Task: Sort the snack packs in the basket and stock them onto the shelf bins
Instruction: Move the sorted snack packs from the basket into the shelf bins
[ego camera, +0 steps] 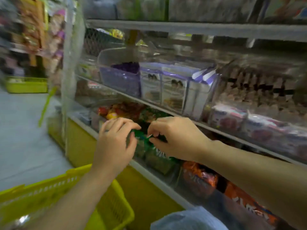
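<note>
The yellow slotted plastic basket (pixel 49 188) sits low at the left, just beside the white lower shelf (pixel 149 175). What it holds is too blurred to tell. If an elbow catches its rim during the next reach down, it could tip or slide.

The left hand (pixel 114 143) is at the front of the clear plastic shelf bin (pixel 159 165), and its grip looks closed on the left edge of a small green foil snack pack (pixel 141 136), though motion blur softens the fingers. That pack is held above the row of matching green packs standing in the bin, not yet seated among them.

The right hand (pixel 174 138) has its grip pinched tight on the same pack's upper right edge, thumb against forefinger.

The main risk, to my eye, is the pinch itself. Slick foil held only by its edges can slip and drop in front of the bin or down behind the row. Pushing it in hard could topple the standing packs or crumple the seal. The bin looks nearly full, so forcing it may make its neighbours spill over the wall.

Orange foil snack packs (pixel 199 176) fill the next bin to the right, so a careless release could put green among orange.
</note>
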Action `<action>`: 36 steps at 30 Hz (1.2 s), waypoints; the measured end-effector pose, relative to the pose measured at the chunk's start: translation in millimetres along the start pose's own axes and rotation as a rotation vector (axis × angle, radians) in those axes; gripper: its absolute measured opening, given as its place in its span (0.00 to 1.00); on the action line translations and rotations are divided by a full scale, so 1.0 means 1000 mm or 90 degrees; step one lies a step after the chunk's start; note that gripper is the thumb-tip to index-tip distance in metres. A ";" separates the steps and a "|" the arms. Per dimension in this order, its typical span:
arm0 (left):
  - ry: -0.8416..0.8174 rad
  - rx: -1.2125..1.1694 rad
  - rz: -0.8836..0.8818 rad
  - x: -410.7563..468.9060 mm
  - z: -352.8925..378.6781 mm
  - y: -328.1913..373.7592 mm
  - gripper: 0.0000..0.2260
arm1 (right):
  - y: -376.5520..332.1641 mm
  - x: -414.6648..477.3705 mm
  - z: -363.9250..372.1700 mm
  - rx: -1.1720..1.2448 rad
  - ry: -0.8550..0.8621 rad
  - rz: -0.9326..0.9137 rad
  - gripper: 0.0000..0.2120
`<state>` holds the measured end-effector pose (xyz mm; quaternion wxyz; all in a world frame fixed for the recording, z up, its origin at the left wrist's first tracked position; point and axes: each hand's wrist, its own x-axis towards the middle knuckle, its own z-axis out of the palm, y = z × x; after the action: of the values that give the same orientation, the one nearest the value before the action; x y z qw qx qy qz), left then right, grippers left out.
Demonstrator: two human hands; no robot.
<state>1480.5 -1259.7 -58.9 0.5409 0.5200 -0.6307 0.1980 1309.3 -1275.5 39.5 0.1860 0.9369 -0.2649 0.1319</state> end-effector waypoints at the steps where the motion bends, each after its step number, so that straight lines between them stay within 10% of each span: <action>1: -0.012 0.024 -0.032 -0.021 -0.010 -0.017 0.09 | -0.014 0.009 0.024 0.018 -0.028 -0.023 0.08; 10: -0.194 0.215 -0.444 -0.193 -0.088 -0.151 0.11 | -0.151 0.095 0.224 0.126 -0.358 -0.201 0.15; 16: -0.510 0.253 -0.725 -0.275 -0.100 -0.235 0.24 | -0.225 0.117 0.338 0.250 -0.561 -0.173 0.22; 24: -0.898 0.222 -0.792 -0.324 -0.090 -0.286 0.37 | -0.267 0.102 0.450 0.484 -0.723 0.010 0.32; 28: -0.954 0.271 -0.752 -0.328 -0.080 -0.297 0.36 | -0.288 0.102 0.480 0.646 -0.737 0.118 0.34; 36: -0.797 0.268 -0.795 -0.322 -0.078 -0.308 0.17 | -0.281 0.091 0.493 0.668 -0.716 0.157 0.07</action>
<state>1744.8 -1170.8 -415.0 0.0022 0.8680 -0.3635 -0.3382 1610.9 -1300.7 -449.5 -0.4602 0.7921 -0.3247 -0.2353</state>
